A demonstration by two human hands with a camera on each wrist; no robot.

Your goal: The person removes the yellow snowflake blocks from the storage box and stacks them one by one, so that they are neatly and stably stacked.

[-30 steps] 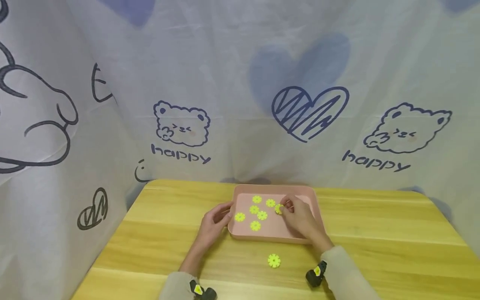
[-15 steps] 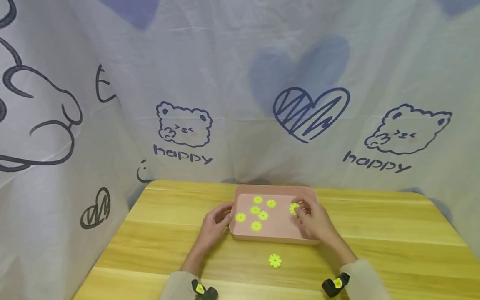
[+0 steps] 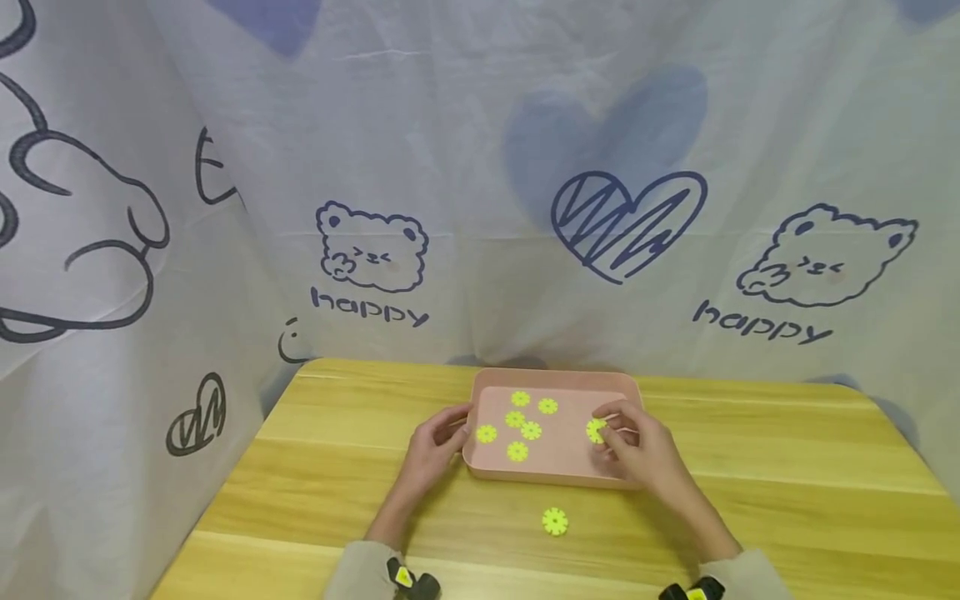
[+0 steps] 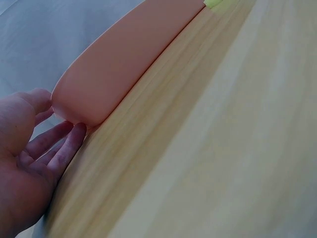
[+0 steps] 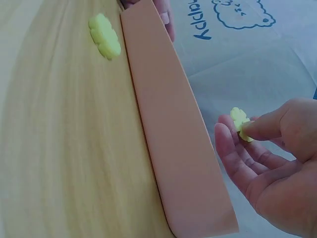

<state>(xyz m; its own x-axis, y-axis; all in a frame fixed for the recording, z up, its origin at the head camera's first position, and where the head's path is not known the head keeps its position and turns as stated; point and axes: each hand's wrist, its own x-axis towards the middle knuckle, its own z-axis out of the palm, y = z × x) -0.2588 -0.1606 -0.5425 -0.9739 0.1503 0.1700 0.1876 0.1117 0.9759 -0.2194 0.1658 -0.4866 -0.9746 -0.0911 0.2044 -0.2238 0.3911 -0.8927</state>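
Note:
A pink tray point(image 3: 555, 478) sits toward the back of the wooden table. My left hand point(image 3: 432, 450) holds its left end; in the left wrist view, the thumb lies at the rim and other fingers point(image 4: 74, 141) touch low on the corner. Between thumb and fingertips, my right hand point(image 3: 641, 446) pinches a yellow-green snowflake-shaped building disc point(image 3: 596, 430), also visible in the right wrist view as a small notched disc point(image 5: 239, 121). That disc is above the tray's right part. Several similar discs point(image 3: 517, 451) lie flat in the tray's left half.
One more yellow-green disc point(image 3: 555, 522) lies on the table point(image 3: 787, 483) in front of the tray. A white cloth point(image 3: 480, 167) printed with hearts and bears hangs behind and at the left. Both wrists wear black straps with small devices point(image 3: 414, 582).
My right hand has drawn the pinched disc away from the others, rightward and slightly nearer to me. The left hand stays at the tray's left end. The other discs keep their places.

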